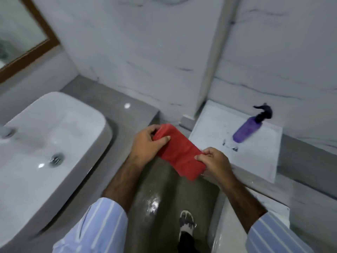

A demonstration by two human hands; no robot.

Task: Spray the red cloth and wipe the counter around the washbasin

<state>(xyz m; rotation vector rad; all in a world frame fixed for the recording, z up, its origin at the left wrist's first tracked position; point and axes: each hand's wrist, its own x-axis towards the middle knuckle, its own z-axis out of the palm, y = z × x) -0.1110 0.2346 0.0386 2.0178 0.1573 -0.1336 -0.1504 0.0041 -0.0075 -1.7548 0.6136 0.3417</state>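
— Holding what?
— Both my left hand [145, 143] and right hand [214, 164] pinch the folded red cloth [179, 154] above the floor, beside the counter [116, 106]; purple spray bottle [246, 131] stands apart

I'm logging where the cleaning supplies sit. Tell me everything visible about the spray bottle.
The spray bottle has a purple, plastic-looking body and a black trigger head with its nozzle pointing left. It stands on a white ledge by the marble wall, right of the counter, and looks tilted in this wide-angle view. Nothing else touches it; both hands are away on the red cloth. The picture is too blurred to show its fill level.
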